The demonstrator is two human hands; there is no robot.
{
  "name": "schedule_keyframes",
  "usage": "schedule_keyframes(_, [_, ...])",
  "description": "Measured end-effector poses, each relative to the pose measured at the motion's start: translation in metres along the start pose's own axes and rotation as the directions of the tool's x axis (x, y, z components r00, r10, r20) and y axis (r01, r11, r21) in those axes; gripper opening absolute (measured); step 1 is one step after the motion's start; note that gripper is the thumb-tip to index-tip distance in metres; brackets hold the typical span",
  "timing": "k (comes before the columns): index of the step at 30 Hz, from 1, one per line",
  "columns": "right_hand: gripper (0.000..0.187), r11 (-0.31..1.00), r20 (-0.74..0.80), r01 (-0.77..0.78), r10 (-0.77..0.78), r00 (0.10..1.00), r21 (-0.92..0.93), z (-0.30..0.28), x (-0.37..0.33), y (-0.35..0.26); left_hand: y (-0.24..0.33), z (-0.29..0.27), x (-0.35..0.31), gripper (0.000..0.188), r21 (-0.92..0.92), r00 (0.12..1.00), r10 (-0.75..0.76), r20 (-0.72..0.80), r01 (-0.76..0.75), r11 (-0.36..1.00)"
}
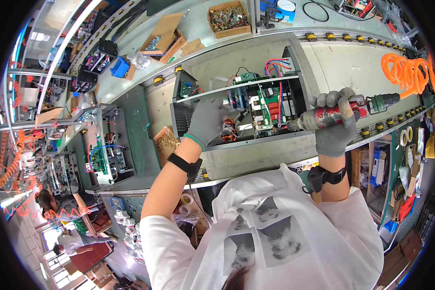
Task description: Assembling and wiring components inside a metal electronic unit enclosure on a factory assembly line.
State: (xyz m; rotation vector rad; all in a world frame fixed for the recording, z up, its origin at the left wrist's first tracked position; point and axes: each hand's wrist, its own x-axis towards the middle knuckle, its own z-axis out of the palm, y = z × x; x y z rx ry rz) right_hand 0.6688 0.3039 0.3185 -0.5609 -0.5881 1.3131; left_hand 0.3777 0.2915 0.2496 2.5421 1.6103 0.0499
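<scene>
Wrapped around a red and grey air screwdriver (pixel 310 119), my gloved right hand (pixel 337 126) holds it level, pointing left. The tool's tip reaches the right part of an open grey metal chassis (pixel 256 144), near a green circuit board (pixel 262 107) with red cylindrical parts (pixel 274 111). My gloved left hand (pixel 207 122) is over the chassis's left part, beside a copper-wound coil (pixel 229 131). Its fingertips are blurred and partly hidden, so whether they grip anything is unclear. Red and blue wires (pixel 277 63) rise at the chassis's far right corner.
An orange coiled hose (pixel 401 72) runs from the screwdriver at right. Another open chassis (pixel 101 145) stands on the left. Beyond the roller-edged line are cardboard boxes of small parts (pixel 229 19). A box of screws (pixel 166 145) sits by my left forearm. Other people are far left.
</scene>
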Motion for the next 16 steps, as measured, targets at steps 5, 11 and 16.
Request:
schedule_keyframes(5, [0.021, 0.999, 0.003, 0.034, -0.034, 0.999, -0.031, -0.008, -0.001, -0.004, 0.023, -0.021, 0.006, 0.02, -0.345, 1.0, 0.021, -0.023, -0.027, 0.938])
schedule_keyframes(11, [0.022, 0.999, -0.016, 0.017, -0.017, 1.0, -0.048, -0.013, 0.001, -0.003, 0.023, -0.012, 0.014, 0.024, -0.501, 0.984, 0.177, 0.007, -0.15, 0.853])
schedule_keyframes(16, [0.023, 0.999, -0.01, 0.002, -0.003, 1.0, -0.052, -0.013, 0.003, -0.002, 0.026, -0.017, 0.045, 0.024, -0.358, 0.778, -0.229, 0.585, 0.502, 0.788])
